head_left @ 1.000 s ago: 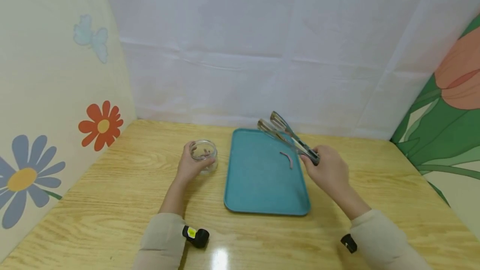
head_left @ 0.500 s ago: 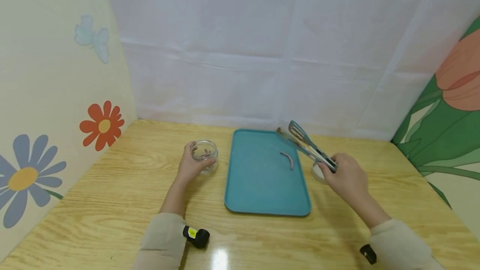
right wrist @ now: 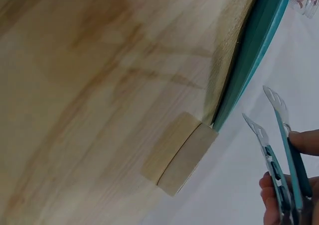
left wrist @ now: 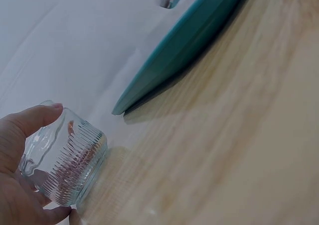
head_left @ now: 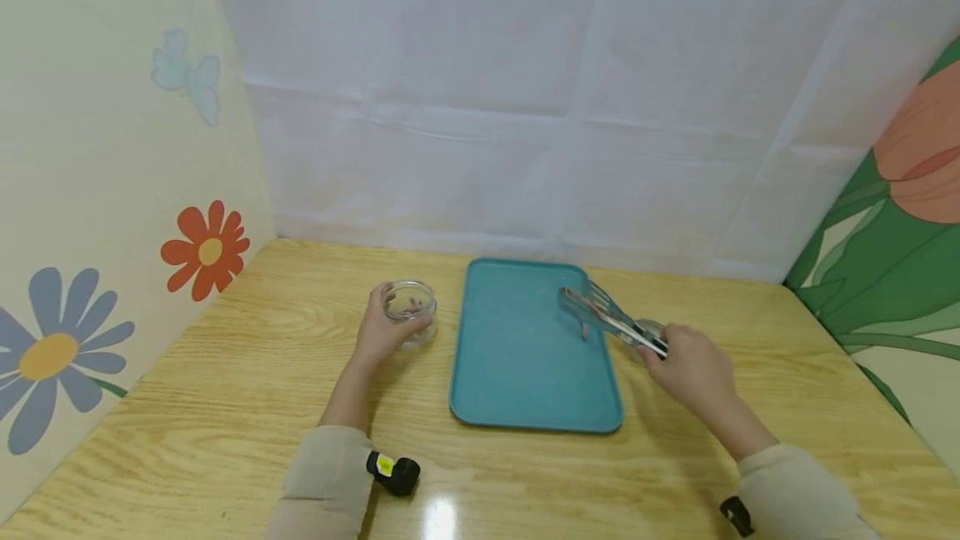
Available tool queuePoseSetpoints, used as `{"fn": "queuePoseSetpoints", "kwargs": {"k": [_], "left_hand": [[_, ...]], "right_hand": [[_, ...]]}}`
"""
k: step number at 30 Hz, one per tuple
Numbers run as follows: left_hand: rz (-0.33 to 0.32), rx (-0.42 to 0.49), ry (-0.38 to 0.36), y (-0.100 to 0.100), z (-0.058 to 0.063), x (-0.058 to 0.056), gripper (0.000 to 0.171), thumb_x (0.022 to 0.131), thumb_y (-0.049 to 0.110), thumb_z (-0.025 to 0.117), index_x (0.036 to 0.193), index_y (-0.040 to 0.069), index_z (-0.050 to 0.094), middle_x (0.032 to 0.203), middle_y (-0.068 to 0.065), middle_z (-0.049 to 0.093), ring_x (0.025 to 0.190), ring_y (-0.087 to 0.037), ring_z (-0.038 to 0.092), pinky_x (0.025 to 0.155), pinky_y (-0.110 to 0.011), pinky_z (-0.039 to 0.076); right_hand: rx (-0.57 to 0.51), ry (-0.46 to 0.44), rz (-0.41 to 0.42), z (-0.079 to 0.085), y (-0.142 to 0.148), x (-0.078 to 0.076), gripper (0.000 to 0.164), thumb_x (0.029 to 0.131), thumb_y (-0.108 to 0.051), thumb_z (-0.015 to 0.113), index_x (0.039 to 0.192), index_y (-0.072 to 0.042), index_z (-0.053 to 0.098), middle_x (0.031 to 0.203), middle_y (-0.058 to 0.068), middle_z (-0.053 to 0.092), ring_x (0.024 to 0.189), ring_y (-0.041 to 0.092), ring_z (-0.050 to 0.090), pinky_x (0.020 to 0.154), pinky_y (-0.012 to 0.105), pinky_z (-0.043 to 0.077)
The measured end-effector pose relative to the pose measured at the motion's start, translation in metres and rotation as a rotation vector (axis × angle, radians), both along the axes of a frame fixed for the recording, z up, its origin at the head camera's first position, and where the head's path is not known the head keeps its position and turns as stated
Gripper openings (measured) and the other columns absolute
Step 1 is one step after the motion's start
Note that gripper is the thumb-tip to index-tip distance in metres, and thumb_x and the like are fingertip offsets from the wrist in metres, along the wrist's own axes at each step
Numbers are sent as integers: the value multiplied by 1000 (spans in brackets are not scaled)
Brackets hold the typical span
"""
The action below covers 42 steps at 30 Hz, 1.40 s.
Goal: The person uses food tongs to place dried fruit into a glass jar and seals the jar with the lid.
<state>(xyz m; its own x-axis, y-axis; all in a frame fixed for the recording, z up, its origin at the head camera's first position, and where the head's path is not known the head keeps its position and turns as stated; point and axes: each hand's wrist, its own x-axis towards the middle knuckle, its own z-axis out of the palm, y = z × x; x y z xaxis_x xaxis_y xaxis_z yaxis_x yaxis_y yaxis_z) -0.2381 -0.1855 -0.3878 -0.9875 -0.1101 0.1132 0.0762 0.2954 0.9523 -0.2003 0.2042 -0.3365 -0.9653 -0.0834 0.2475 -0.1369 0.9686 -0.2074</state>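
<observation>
My left hand (head_left: 381, 332) grips a clear glass jar (left wrist: 70, 155) standing on the table left of the tray. Ribbed glass shows small reddish-pink pieces inside it. In my right hand (head_left: 696, 367) is a pair of metal tongs (head_left: 613, 321), tips pointing left over the tray's right side. The right wrist view shows the two arms of the tongs spread apart, nothing between their slotted ends. Below the tongs, one thin pink strip (head_left: 584, 330) lies on the blue tray (head_left: 525, 365), mostly covered by them in the head view.
Right of the tray, a pale flat lid-like piece (right wrist: 188, 158) sits on the wooden table (head_left: 540, 482), partly behind the tongs in the head view. A white cloth (head_left: 480, 107) hangs at the back. Flower-painted panels (head_left: 135, 148) close off both sides.
My right hand has moved right, then the tongs have come down over the pink strip. The left hand and jar have stayed in place.
</observation>
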Motion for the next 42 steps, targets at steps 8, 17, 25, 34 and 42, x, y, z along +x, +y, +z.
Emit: {"fn": "queuePoseSetpoints", "kwargs": {"k": [8, 17, 25, 34, 42], "left_hand": [[6, -7, -4, 0, 0, -1, 92, 70, 27, 72, 136, 5, 11, 134, -21, 21, 122, -36, 18, 94, -46, 26], [13, -5, -6, 0, 0, 0, 91, 70, 26, 72, 136, 5, 12, 134, -21, 21, 123, -35, 19, 94, -45, 26], [15, -8, -5, 0, 0, -1, 91, 70, 25, 72, 135, 5, 13, 134, -21, 22, 122, -35, 20, 94, -45, 26], [21, -5, -8, -2, -1, -1, 91, 70, 25, 73, 135, 6, 13, 134, -20, 22, 122, -34, 20, 94, -44, 26], [17, -7, -9, -2, 0, 0, 91, 70, 26, 72, 136, 6, 13, 134, -20, 22, 121, -35, 23, 94, -45, 26]], "right_hand": [[26, -13, 14, -3, -3, -2, 31, 77, -29, 61, 62, -7, 46, 55, 3, 42, 44, 17, 39, 35, 30, 30], [60, -38, 32, -7, -5, -1, 31, 78, -28, 62, 62, -8, 43, 53, 3, 39, 43, 17, 37, 35, 29, 28], [71, -21, 68, -9, -9, 3, 27, 78, -22, 63, 66, -9, 42, 52, 2, 39, 43, 17, 38, 36, 31, 29], [102, 27, 92, -11, -13, 7, 24, 77, -18, 64, 67, -7, 44, 54, 2, 40, 43, 18, 40, 36, 34, 30], [96, 40, 87, -13, -12, 8, 23, 77, -18, 64, 67, -8, 45, 56, 2, 40, 44, 19, 40, 36, 35, 31]]}}
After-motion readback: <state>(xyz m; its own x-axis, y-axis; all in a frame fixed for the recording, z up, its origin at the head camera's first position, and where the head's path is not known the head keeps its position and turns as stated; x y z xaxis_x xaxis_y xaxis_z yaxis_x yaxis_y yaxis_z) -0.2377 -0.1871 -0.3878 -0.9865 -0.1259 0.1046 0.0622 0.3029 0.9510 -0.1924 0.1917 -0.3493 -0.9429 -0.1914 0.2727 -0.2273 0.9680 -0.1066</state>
